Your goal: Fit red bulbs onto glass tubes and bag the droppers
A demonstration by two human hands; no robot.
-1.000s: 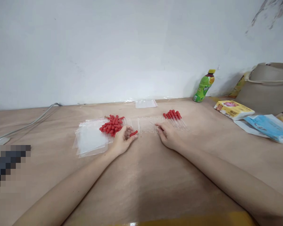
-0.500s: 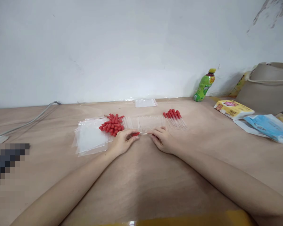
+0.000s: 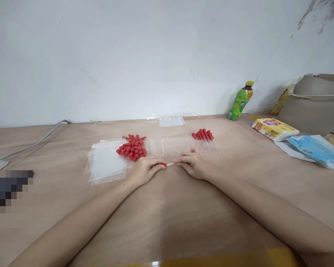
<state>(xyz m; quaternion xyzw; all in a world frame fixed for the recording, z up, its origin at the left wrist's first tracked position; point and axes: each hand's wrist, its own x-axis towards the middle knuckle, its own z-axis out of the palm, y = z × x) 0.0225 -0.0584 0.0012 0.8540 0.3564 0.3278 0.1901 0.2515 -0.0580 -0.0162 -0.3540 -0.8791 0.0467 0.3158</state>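
Observation:
My left hand (image 3: 147, 170) is closed around a red rubber dropper bulb (image 3: 164, 164), whose end peeks out past the fingertips. Opposite it, my right hand (image 3: 193, 164) pinches a thin clear dropper tube (image 3: 170, 163). The tube points left and its end meets the bulb; how far it goes in, I cannot tell. Behind the hands lies a row of clear tubes (image 3: 169, 145). A heap of red bulbs (image 3: 132, 147) sits left of that row. To the right, several droppers with red bulbs (image 3: 204, 138) lie side by side.
Clear zip bags (image 3: 107, 163) lie at left, with another bag (image 3: 172, 121) near the wall. A green bottle (image 3: 241, 101), a yellow tissue pack (image 3: 275, 129), a blue packet (image 3: 317, 150) and a grey bag (image 3: 314, 104) stand or lie at right. A cable (image 3: 44, 139) runs at far left.
Both hands have come slightly nearer to me. The tube has tilted, and the gap between my hands is narrower, with less of the bulb showing.

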